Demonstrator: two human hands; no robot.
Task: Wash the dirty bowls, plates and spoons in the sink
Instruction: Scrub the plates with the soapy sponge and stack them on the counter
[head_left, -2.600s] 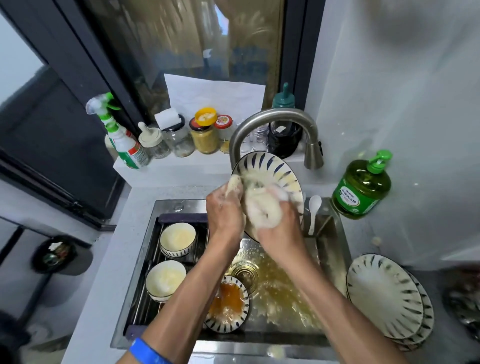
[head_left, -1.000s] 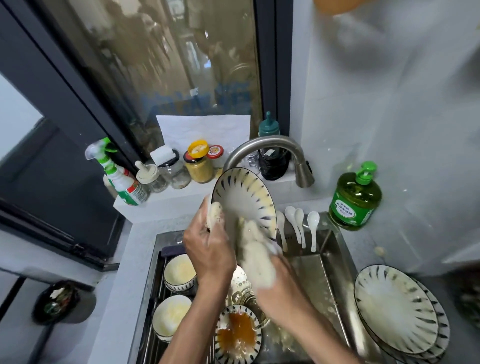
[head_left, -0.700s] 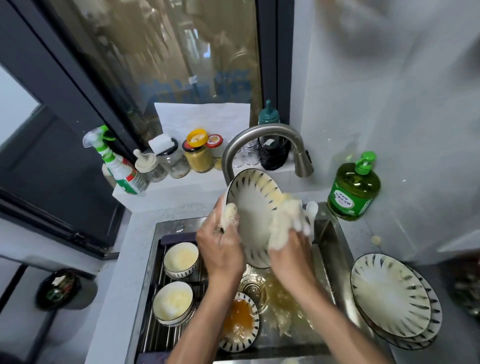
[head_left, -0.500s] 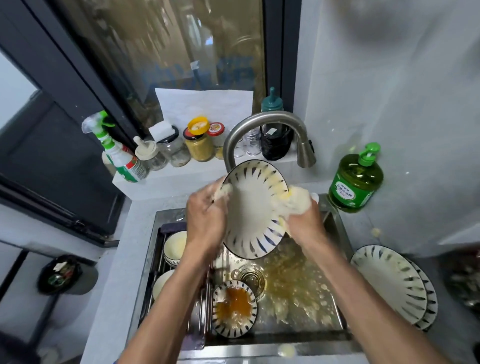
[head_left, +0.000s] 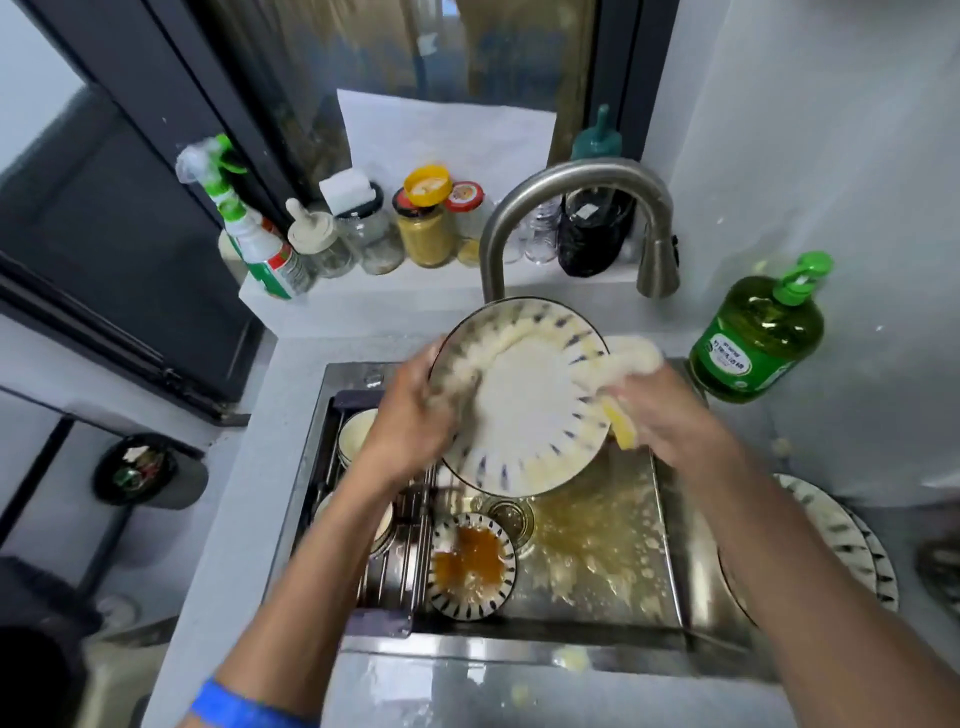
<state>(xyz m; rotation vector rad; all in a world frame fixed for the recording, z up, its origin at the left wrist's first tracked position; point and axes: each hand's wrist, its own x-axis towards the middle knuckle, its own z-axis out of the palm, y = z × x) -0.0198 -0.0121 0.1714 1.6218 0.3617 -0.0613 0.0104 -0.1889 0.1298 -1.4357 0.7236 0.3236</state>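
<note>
A white plate with dark rim strokes (head_left: 524, 410), smeared with foam, is held tilted over the steel sink (head_left: 670, 525). My left hand (head_left: 410, 421) grips its left rim. My right hand (head_left: 670, 410) holds a soapy yellow sponge (head_left: 623, 374) against the plate's right rim. A small patterned bowl with orange sauce (head_left: 472, 564) sits on the sink floor beside the drain. Two cream bowls (head_left: 353, 434) rest on the rack at the sink's left, partly hidden by my left arm.
Soapy plates are stacked (head_left: 841, 540) on the counter at the right. A green dish soap bottle (head_left: 758, 338) stands behind the sink's right corner. The curved faucet (head_left: 571, 187) arches above the plate. Jars and a spray bottle (head_left: 249, 234) line the sill.
The plate has tipped flatter and gained a ring of foam. My right hand with the sponge has slid from the plate's face to its right rim.
</note>
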